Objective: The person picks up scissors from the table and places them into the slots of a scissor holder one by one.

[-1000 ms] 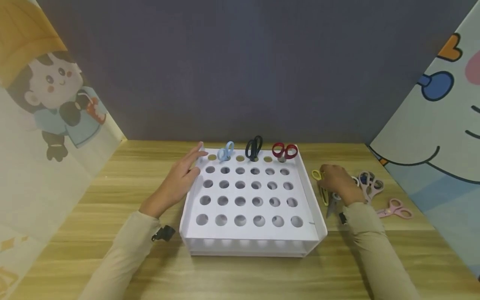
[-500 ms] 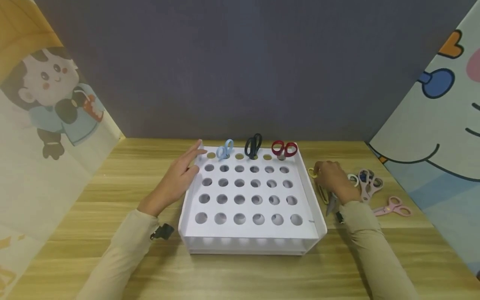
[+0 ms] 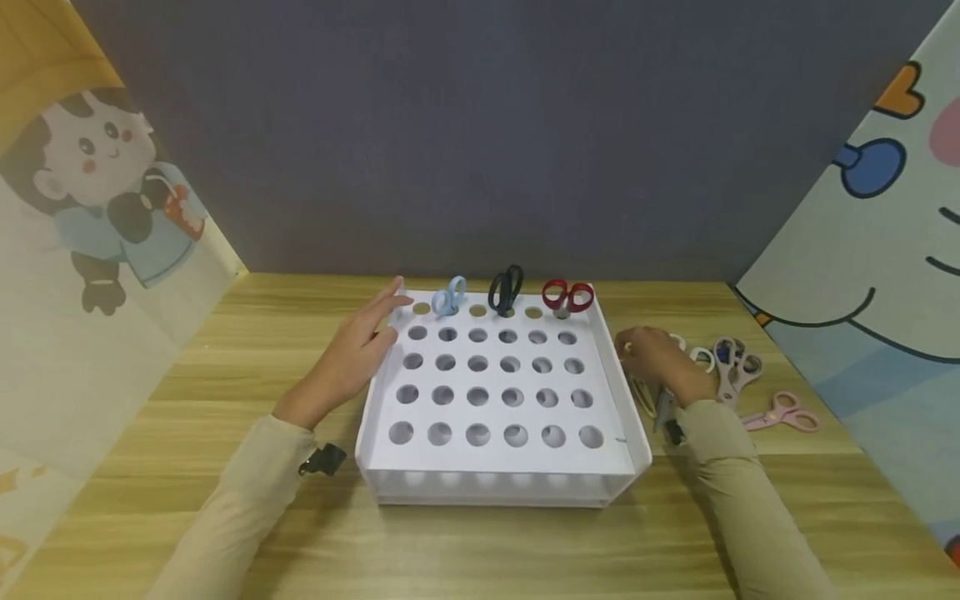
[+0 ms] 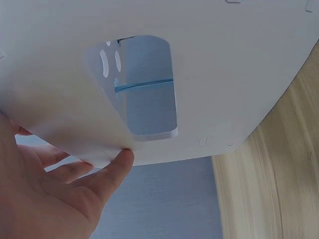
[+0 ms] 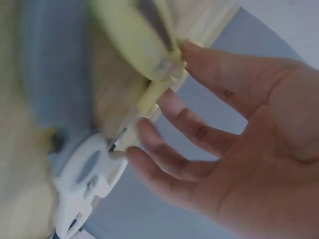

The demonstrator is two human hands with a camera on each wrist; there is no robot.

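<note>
My left hand (image 3: 345, 358) grips the upper edge of the left side wall of a white rack (image 3: 615, 454) with rows of round holes. In the left wrist view its thumb lies on the outer face of the white rack (image 4: 209, 99), and the other fingers go behind the edge. Right of the rack, my right hand (image 3: 656, 358) pinches yellow scissors (image 5: 134, 45) between thumb and fingers, near the handle. White-handled scissors (image 5: 82, 174) lie just below that hand. Light blue scissors (image 3: 449, 297), black scissors (image 3: 506, 292) and red scissors (image 3: 567, 297) stand in the rack's back row, handles up.
Beyond the right hand lie scissors with mauve handles (image 3: 726, 375), overlapping dark blue ones. Pink scissors (image 3: 780, 412) rest farther right on the wooden table (image 3: 487, 550). A dark grey panel (image 3: 480, 142) rises behind, with decorated walls at both sides.
My right hand has moved a little left toward the rack, with the yellow scissors in its pinch. White-handled scissors show more behind it. My left hand keeps its place on the rack.
</note>
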